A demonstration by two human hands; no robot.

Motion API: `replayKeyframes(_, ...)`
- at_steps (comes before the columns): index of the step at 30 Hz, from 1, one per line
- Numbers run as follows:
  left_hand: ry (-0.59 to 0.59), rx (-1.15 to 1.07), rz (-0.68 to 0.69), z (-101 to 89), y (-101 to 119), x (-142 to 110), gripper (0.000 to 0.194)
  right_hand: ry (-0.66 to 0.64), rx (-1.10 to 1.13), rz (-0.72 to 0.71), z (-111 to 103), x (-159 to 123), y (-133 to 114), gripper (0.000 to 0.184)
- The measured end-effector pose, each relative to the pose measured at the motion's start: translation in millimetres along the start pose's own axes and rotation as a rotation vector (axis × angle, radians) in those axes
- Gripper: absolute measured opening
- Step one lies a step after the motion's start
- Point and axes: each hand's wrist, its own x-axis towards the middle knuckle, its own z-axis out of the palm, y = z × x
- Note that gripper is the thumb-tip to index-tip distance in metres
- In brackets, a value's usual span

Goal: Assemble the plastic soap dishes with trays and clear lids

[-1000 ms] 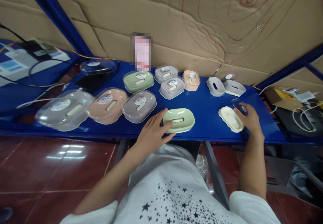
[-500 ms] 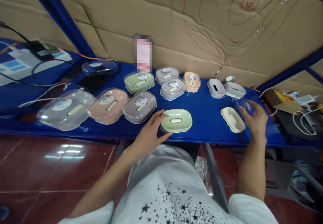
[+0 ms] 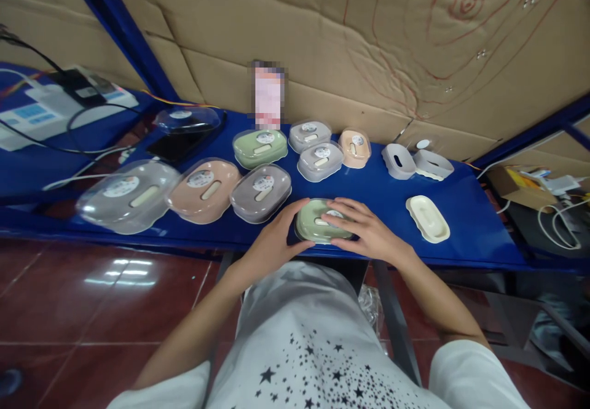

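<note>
A green oval box (image 3: 308, 225) with a cream bar in its top slot sits at the table's front edge. Over it lies a clear plastic cover (image 3: 332, 214) with a round sticker. My left hand (image 3: 270, 240) grips the box's left end between thumb and fingers. From the right, my right hand (image 3: 371, 232) holds the cover, its fingers across the top and thumb at the near side. Whether the cover sits fully down is hidden by my fingers. To the right lies a loose cream tray (image 3: 428, 218), touched by neither hand.
Covered boxes stand left and behind: grey (image 3: 129, 197), peach (image 3: 203, 191), green (image 3: 260, 148) and several others. At the back right are two uncovered grey shells (image 3: 399, 161). A phone (image 3: 268, 96) leans on the cardboard wall (image 3: 322, 40). Cables (image 3: 92, 151) lie at left.
My right hand has moved left from beside the cream tray, bringing the clear cover onto the green box. My left hand has stayed at the box's left end.
</note>
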Motion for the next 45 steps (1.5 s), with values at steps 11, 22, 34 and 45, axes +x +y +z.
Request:
replayKeyframes(11, -0.045, -0.034, 0.014, -0.7, 1.7, 2.2, 0.084, -0.041, -0.093, -0.024, 4.7, -3.6, 3.1, 0.055)
replayKeyframes(22, -0.033, -0.034, 0.046, -3.6, 0.4, 3.2, 0.078, -0.045, -0.174, -0.023, 10.5, -15.7, -7.3, 0.064)
replayKeyframes(34, -0.028, 0.015, 0.046, 1.3, 2.6, 1.9, 0.075, -0.015, -0.169, 0.063, 20.9, -19.7, -7.0, 0.055)
replayKeyframes(45, -0.01, 0.057, 0.027, -2.9, 7.2, 2.5, 0.045, 0.33, -0.36, 0.623, 17.6, -27.8, 12.8, 0.067)
